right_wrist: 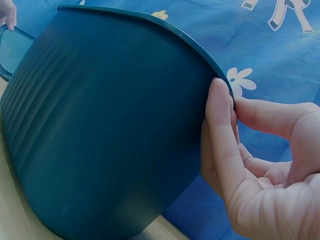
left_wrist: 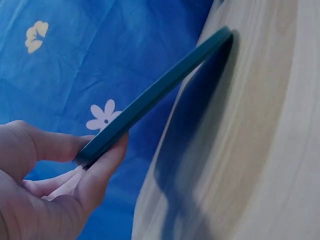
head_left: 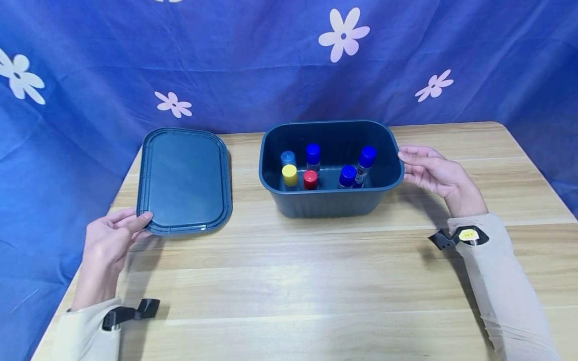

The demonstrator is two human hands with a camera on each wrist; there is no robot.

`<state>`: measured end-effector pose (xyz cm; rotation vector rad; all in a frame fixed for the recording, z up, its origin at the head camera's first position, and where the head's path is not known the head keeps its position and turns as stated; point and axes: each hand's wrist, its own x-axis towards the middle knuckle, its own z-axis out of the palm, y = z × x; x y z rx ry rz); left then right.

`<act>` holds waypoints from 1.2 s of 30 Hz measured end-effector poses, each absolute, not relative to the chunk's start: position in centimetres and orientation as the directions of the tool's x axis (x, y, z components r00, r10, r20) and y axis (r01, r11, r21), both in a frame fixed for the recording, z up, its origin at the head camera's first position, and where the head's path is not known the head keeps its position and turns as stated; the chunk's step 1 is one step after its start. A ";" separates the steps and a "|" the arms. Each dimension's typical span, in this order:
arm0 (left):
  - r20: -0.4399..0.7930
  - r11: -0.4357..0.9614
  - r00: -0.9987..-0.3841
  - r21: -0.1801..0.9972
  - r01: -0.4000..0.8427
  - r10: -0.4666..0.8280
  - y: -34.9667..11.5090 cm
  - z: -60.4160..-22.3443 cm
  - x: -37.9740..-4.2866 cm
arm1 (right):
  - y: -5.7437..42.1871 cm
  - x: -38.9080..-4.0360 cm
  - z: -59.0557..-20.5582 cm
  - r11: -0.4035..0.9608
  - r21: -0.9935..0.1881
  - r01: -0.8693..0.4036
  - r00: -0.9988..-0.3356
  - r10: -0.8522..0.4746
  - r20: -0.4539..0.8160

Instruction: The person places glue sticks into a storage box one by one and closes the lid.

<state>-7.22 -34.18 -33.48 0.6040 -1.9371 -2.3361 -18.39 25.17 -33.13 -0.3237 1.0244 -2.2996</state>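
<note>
My left hand (head_left: 108,245) pinches a near corner of a dark teal rectangular lid (head_left: 187,178) between thumb and fingers. In the left wrist view, the lid (left_wrist: 155,97) slants, its held edge raised off the table and its far edge close to the surface. On the right, my right hand (head_left: 431,170) pinches the rim of a deep dark teal plastic bin (head_left: 325,204), thumb at the rim and fingers against the outer wall. Inside the bin are several small capped tubes, among them a yellow-capped one (head_left: 290,175), a red-capped one (head_left: 310,179) and a blue-capped one (head_left: 368,158).
A light wood-grain table (head_left: 293,281) carries the bin, near its back edge. Behind and to the left hangs blue cloth (head_left: 253,60) with white flowers. Each wrist wears a black camera strap, the right one with a yellow label (head_left: 468,234).
</note>
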 end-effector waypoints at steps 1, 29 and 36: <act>-0.255 -0.208 -0.920 0.958 -0.199 -0.296 -34.1 -33.3 -7.3 | 25.2 -18.4 -33.1 -0.527 -0.739 0.420 -0.792 -0.611 -0.015; -0.116 -0.200 -0.852 0.980 -0.013 -0.511 -31.2 -31.0 -8.0 | 25.3 -18.5 -33.3 -0.527 -0.737 0.424 -0.777 -0.629 0.003; -0.063 -0.093 -0.791 0.996 -0.008 -0.608 -29.7 -30.2 -8.1 | 25.2 -18.5 -33.3 -0.519 -0.740 0.429 -0.775 -0.631 -0.007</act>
